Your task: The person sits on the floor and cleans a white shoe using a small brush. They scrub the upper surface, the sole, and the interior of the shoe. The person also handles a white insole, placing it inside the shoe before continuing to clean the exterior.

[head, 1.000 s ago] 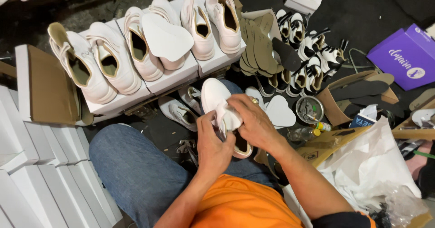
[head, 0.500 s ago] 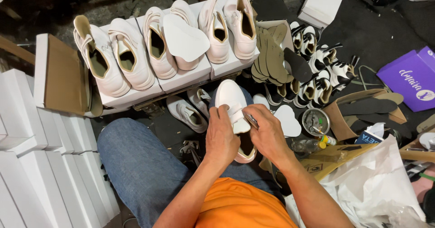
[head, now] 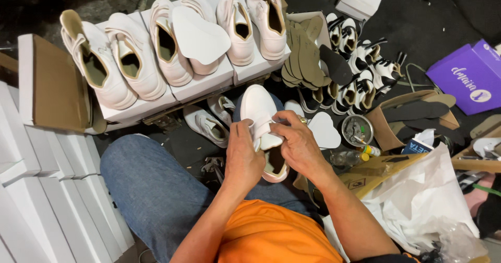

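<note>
Overhead, both hands grip a white shoe (head: 259, 118) over the lap: the left hand (head: 243, 156) clasps its side, the right hand (head: 295, 142) pinches the tongue. Likely light, with a soft upper and stiff sole; best held by the sole. More shoes (head: 156, 49) sit on boxes (head: 201, 85) beyond.

Bright even overhead light, white shoes (head: 172, 43) near glare at 12 o'clock, dark shadowed floor (head: 417, 28) toward 1 o'clock, sharp focus, slight edge stretch

Two hands, the left hand (head: 244, 156) and the right hand (head: 297, 144), hold a white shoe (head: 259, 111) over a blue knee (head: 151, 184), near more white shoes on boxes (head: 172, 93).
</note>
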